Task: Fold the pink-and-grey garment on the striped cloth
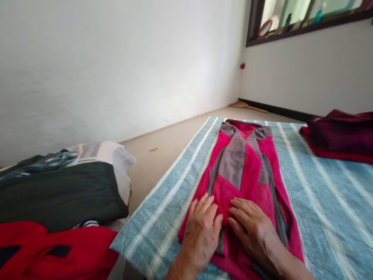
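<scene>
A pink and grey jacket (250, 167) lies lengthwise on a blue striped cloth (163, 210), its collar at the far end and its sleeves laid in along the body. My left hand (202, 225) rests flat on the jacket's left side near the lower part, fingers stretched forward. Beside it, my right hand (253, 225) lies palm down on the jacket's middle, its fingers extended toward the left hand. A small gap of pink fabric shows between the two hands. The near end of the jacket is partly hidden under my wrists and forearms.
Dark green clothing (67, 194), a red garment (58, 252) and a white plastic bag (107, 153) are heaped at the left. Folded maroon and red clothes (344, 134) sit at the right on the cloth. White walls (116, 66) stand behind, with a window (309, 15) at upper right.
</scene>
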`<state>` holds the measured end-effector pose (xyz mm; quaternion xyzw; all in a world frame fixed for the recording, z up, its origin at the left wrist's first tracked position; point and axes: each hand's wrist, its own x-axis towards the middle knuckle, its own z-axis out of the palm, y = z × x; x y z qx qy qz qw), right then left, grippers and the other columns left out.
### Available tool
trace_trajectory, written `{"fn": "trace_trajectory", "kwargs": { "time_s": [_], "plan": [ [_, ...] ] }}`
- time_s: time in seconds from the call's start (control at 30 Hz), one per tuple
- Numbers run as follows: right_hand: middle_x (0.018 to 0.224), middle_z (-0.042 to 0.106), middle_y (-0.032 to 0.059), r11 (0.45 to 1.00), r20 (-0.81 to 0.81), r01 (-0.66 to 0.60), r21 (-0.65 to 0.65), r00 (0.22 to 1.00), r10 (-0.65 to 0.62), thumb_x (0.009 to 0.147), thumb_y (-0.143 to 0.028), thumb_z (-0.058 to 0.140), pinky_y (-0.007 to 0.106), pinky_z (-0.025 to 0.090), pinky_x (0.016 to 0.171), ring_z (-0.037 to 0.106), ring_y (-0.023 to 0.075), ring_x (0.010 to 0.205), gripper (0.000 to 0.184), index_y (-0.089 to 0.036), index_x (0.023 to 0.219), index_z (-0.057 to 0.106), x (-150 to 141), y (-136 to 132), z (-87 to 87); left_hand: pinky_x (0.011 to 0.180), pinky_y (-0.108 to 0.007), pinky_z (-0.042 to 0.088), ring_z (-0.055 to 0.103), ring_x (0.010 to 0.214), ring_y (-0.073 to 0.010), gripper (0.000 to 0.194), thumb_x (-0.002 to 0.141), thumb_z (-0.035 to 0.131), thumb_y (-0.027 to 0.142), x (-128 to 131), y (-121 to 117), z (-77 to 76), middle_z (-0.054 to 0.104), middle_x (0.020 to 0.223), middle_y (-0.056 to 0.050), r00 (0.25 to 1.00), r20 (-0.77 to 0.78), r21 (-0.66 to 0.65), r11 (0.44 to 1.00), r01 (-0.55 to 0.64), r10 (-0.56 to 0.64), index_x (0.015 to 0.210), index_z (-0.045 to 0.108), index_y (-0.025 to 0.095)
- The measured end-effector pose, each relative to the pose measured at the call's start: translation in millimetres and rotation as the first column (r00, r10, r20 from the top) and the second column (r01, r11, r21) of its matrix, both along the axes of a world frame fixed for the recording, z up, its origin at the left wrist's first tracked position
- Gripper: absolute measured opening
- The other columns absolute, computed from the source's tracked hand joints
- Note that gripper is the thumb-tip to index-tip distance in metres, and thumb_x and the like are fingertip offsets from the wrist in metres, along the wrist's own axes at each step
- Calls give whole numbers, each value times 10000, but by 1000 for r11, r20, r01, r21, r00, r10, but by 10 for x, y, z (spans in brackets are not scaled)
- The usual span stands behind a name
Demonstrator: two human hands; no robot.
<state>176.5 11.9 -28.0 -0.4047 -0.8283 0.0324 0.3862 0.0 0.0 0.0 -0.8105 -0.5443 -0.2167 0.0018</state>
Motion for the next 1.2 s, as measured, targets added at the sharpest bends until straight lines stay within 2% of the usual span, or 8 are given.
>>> {"fn": "trace_trajectory", "kwargs": {
  "time_s": [0.3,0.5,0.6,0.73,0.83,1.0,1.1,1.2],
  "plan": [
    [1084,670,84,1000,-1,5,1,1000,-5,919,-186,474,400,503,939,614,212,1041,181,-182,1000,635,-16,15,4,969,-570,494,566,1190,-286,225,884,461,136,-8,15,-23,644,1223,-111,1000,4,38,999,8,-8,1046,613,172],
    [1060,679,68,1000,4,-4,4,1000,4,888,-171,514,373,511,907,627,211,1001,154,-186,981,635,-32,37,17,905,-561,540,606,1133,-298,236,871,468,137,-25,32,-58,670,1166,-123,1000,-9,134,991,18,-16,1057,612,153],
    [1029,678,59,998,23,-15,-62,1000,16,862,-152,533,363,512,868,633,214,950,112,-196,902,629,-43,58,69,893,-564,545,610,1128,-299,250,871,447,129,-34,32,-61,671,1164,-126,999,-31,148,989,21,-17,1054,616,150],
    [887,656,45,960,95,-64,-274,991,93,872,-166,527,333,495,794,625,193,842,106,-191,791,590,-68,111,242,882,-552,554,612,1125,-296,270,868,418,116,-56,36,-58,672,1164,-129,997,-75,151,988,36,-25,1040,625,148],
    [799,628,19,923,133,-81,-377,981,141,903,-201,500,300,461,741,601,166,766,150,-191,767,563,-97,206,406,865,-529,568,616,1120,-292,273,877,411,126,-84,52,-70,676,1162,-122,994,-108,171,984,43,-25,1041,627,154],
    [787,615,12,909,206,-66,-411,965,163,917,-213,489,245,408,686,568,130,718,189,-180,743,555,-163,480,599,804,-492,599,654,1053,-289,246,872,440,176,-138,97,-87,700,1111,-109,987,-159,239,968,75,-38,1031,628,172],
    [781,609,1,919,230,-45,-391,962,144,904,-208,515,228,380,647,558,121,708,174,-184,738,560,-198,645,607,807,-441,604,661,1041,-273,247,857,468,203,-186,118,-90,698,1118,-96,977,-204,276,954,115,-59,1046,626,185],
    [774,605,-1,940,221,-33,-340,969,114,899,-197,518,236,373,639,554,127,708,166,-188,738,559,-222,746,517,824,-405,598,654,1053,-262,237,862,479,241,-244,137,-124,694,1128,-88,968,-243,309,940,141,-66,1040,629,195]
  ]
}}
